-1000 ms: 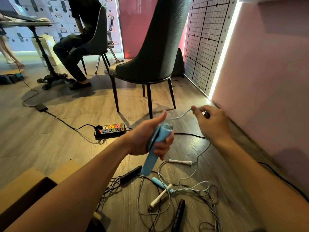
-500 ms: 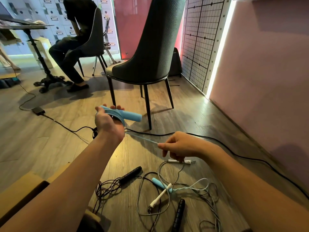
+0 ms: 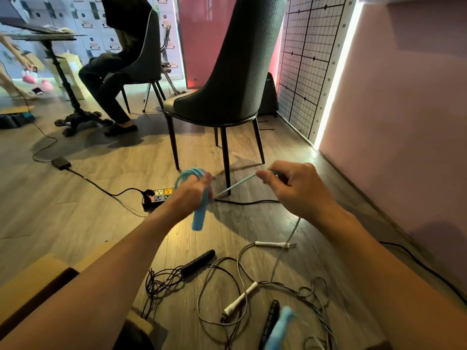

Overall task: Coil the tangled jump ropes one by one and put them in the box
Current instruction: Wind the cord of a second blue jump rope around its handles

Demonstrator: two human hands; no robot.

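Observation:
My left hand (image 3: pixel 193 192) grips a light blue jump rope handle (image 3: pixel 199 218) with blue cord loops (image 3: pixel 188 174) wound above the fist. My right hand (image 3: pixel 294 189) pinches the same blue cord (image 3: pixel 236 186), stretched taut between the hands. The cord runs down from my right hand to the second blue handle (image 3: pixel 280 327), blurred and lifted near the bottom edge. On the floor lie a white-handled rope (image 3: pixel 241 298) with its other handle (image 3: pixel 271 244), and a black-handled rope (image 3: pixel 198 261) in a tangle. The cardboard box (image 3: pixel 30 281) is at the lower left.
A dark chair (image 3: pixel 227 79) stands just beyond my hands, with a power strip (image 3: pixel 158 197) and black cables on the wooden floor. A pink wall (image 3: pixel 404 122) runs along the right. A person sits on another chair at a table in the back left.
My left hand has turned the blue handle from pointing sideways to pointing down, adding a loop. My right hand rose and moved right along the cord. The second blue handle lifted off the floor.

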